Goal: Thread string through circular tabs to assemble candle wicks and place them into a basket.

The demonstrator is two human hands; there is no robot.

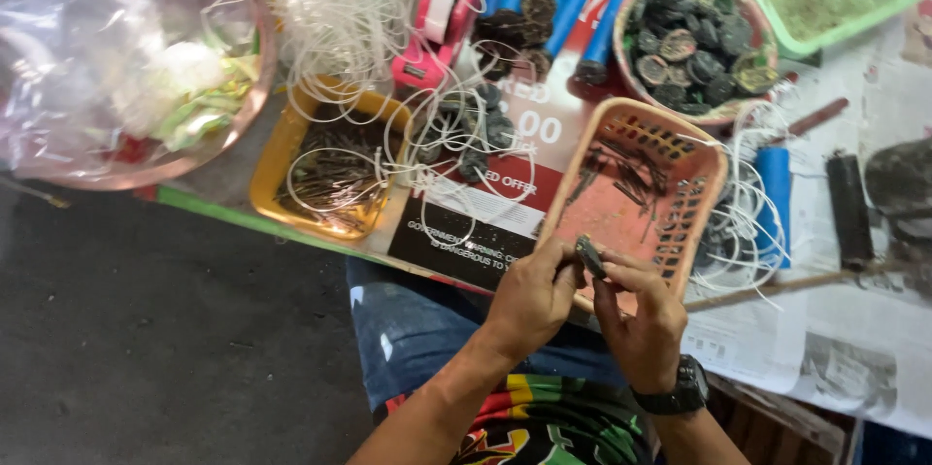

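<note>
Both hands pinch one small dark disc.
The left hand (pixel 532 298) and right hand (pixel 636 319) grip the disc (pixel 589 255) between fingertips, just over the near rim of the orange basket (pixel 699 195) on the bench (pixel 835 329).

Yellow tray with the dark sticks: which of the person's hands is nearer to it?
Left. The left hand lies just right of and below the yellow tray; the right hand is farther right, before the orange basket.

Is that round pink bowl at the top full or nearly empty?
Full. The pink bowl is heaped to its rim with small dark round discs, which hide its bottom entirely.
</note>
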